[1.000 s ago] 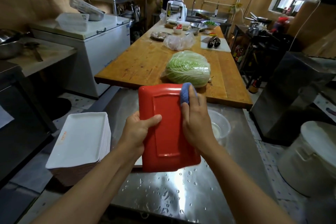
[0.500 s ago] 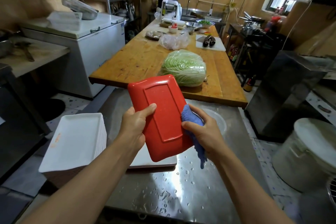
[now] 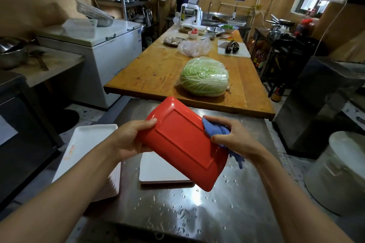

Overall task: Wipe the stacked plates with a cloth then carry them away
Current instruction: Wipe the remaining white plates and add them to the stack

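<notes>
- The red plate (image 3: 183, 142) is held tilted in the air, underside up, above the wet steel counter (image 3: 177, 213).
- The left hand (image 3: 130, 140) grasps its near-left edge, thumb on the underside, fingers curled out of sight beneath.
- The right hand (image 3: 231, 136) clenches the blue cloth (image 3: 214, 129) against the far-right rim, just beyond its fingertips.
- Risk: droplets on the counter suggest a wet plate; a hard wipe could push it out of the one-handed grip onto the white plates (image 3: 162, 169) below the fingers.
- Hidden: the plate's face and most of the cloth inside the palm.
- The white stack (image 3: 87, 144) left of the fingers is partly covered by the forearm; its count is unclear.
</notes>
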The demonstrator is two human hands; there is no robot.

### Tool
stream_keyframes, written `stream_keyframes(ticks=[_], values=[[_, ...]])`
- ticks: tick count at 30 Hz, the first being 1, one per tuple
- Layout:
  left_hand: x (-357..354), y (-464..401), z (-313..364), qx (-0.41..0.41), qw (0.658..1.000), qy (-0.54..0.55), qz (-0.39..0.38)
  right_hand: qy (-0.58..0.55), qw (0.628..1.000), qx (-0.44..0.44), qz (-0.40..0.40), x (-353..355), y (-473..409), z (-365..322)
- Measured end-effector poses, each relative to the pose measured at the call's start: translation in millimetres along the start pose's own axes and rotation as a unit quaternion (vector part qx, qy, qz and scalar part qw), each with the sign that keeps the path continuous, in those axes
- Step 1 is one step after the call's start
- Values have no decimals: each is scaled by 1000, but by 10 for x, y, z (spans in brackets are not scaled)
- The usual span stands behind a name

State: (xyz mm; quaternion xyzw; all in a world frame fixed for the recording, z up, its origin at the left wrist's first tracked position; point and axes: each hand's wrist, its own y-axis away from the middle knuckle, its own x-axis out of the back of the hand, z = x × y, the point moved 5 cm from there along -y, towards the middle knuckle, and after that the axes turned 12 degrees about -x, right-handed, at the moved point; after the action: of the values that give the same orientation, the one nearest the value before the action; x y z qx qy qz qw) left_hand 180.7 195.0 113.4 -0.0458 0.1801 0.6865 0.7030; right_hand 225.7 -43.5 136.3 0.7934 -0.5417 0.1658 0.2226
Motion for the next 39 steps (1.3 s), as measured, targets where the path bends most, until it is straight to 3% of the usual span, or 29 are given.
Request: stream_keyframes(ticks=[8,13,16,19,24,29,33,39], values=[[-218,49,9,-111,993,-42,-30,147,979,115,86,-351,22,-444],[-263,20,35,-147,989,-18,7,177,962,171,115,-546,65,-720],[-241,-12,14,-149,987,34,44,180,956,204,109,-772,168,-742],[-190,-25,-45,-141,983,84,77,153,954,199,164,-972,301,-662],[-144,4,-182,-110,974,151,129,263,903,212,266,-1228,384,-679],[33,86,-182,-85,954,232,167,362,856,258,264,-1178,429,-500],[260,179,-195,-82,945,232,215,333,874,227,273,-978,413,-280],[537,350,-187,-96,949,210,215,147,948,186,213,-767,279,-358]])
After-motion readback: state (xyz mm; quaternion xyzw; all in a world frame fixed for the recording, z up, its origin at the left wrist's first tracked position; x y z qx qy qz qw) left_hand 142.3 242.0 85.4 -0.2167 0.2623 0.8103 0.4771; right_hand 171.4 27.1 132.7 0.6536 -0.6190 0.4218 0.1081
